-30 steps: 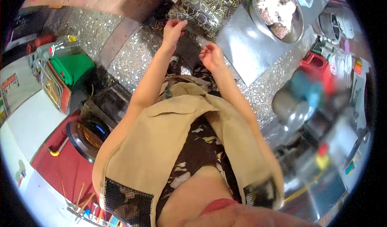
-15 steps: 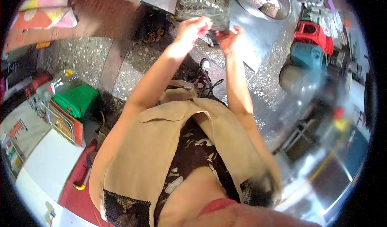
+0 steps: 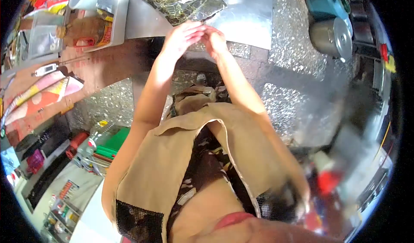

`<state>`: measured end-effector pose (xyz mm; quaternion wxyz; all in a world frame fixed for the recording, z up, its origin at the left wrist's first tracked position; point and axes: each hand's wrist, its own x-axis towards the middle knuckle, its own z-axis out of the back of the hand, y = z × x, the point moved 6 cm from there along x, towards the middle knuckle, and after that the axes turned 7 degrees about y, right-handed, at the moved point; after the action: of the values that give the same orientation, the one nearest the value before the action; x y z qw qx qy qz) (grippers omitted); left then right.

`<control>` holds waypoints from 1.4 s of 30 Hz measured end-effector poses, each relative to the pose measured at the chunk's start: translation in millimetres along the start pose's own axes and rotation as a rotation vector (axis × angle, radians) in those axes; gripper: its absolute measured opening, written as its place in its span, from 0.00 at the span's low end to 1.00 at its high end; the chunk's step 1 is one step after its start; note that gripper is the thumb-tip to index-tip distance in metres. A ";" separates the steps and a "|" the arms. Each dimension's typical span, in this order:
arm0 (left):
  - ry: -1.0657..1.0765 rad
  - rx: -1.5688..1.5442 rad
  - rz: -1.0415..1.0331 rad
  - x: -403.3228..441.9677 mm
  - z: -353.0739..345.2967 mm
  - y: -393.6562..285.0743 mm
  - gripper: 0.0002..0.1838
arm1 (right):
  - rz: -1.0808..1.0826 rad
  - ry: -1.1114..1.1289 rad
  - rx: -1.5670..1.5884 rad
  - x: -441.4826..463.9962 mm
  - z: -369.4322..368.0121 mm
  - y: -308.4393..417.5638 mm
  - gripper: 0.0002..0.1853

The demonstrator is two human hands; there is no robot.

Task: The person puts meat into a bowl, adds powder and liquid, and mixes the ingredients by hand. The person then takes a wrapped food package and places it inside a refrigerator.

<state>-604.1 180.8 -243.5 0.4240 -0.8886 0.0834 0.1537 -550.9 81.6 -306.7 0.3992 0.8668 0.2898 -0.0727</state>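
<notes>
Head-worn camera faces steeply downward, apparently close.

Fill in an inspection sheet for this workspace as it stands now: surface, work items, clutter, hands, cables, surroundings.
Surface: metal table, shiny, with reflections.
Job's things: glossy patterned sheet, dark with yellowish squiggles, over the table; whether it is folded or a bag cannot be told.
Clutter: plastic tray, bottle and patterned cloth, left of the table.
Hands: left hand and right hand, bare, close together at the sheet's near edge; grip unclear.
Cables: none identifiable with certainty.
Surroundings: speckled floor; metal pot and teal container at right.
</notes>
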 end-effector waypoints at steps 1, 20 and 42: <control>-0.126 0.162 -0.094 -10.2 15.3 -9.9 0.17 | -0.028 -0.020 0.042 -1.4 -5.6 -3.3 0.09; -0.535 1.518 -0.384 49.7 61.3 -101.4 0.27 | -0.143 -0.133 0.140 28.5 0.6 -12.3 0.10; -0.349 1.618 -0.250 48.0 59.1 -97.6 0.32 | -0.333 -0.118 -0.114 34.1 -33.3 -4.6 0.31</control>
<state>-543.8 287.1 -223.9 0.9518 -0.2760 0.0021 0.1336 -529.0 123.7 -299.6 0.4464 0.7771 0.4088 -0.1721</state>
